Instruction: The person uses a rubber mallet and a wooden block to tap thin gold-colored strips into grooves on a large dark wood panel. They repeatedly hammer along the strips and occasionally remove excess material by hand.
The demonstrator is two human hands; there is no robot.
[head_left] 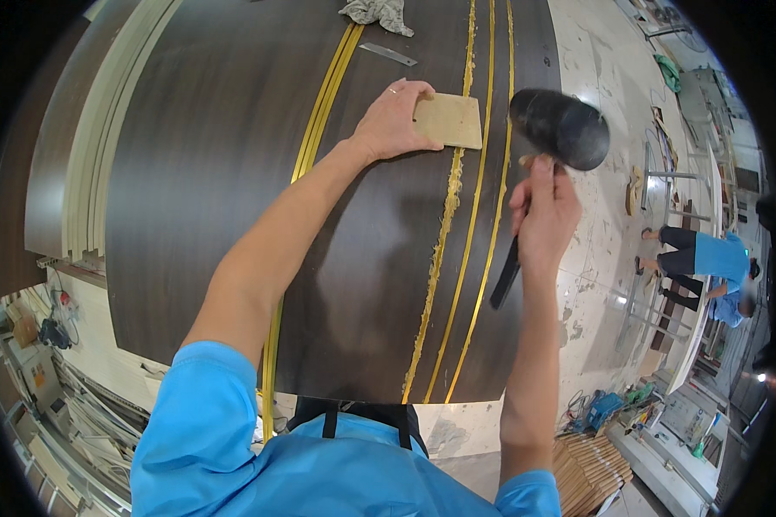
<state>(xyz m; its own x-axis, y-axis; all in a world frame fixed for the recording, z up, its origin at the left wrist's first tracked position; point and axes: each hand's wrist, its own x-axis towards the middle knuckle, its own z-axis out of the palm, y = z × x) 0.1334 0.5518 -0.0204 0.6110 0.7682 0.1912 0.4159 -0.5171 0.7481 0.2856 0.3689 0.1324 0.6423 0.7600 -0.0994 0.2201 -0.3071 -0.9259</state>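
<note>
Left hand (394,121) grasping a pale, flat wooden block (450,121) by its left end, fingers over the far side, thumb along the near side; a ring shows on one finger. Block lies over the leftmost of three yellow lines on a dark wood-grain panel (207,189), towards the panel's far part, its right edge just beside the middle line. That leftmost yellow line (434,267) is ragged, with smeared, crumbly edges; the other two run narrower and cleaner to the right. Right hand (545,211) closed round the handle of a black rubber mallet (569,127), handle end pointing down and to the left, head slightly blurred, to the right of the block and apart from it. Left of the block, a bundle of yellow strips (326,95) crosses the panel and passes beyond its near edge. Near the bundle's far end, a crumpled grey cloth (379,13) and a slim metallic tool (388,53), too small to identify surely. Wearer in blue short sleeves, close to the panel's near edge. At left, more panels (60,146), dark faces and pale edges. Lower right, a stack of brown wooden slats (591,465). Far right, a co-worker in a blue shirt (720,257) beside a long white-topped table, a second person partly hidden behind.
</note>
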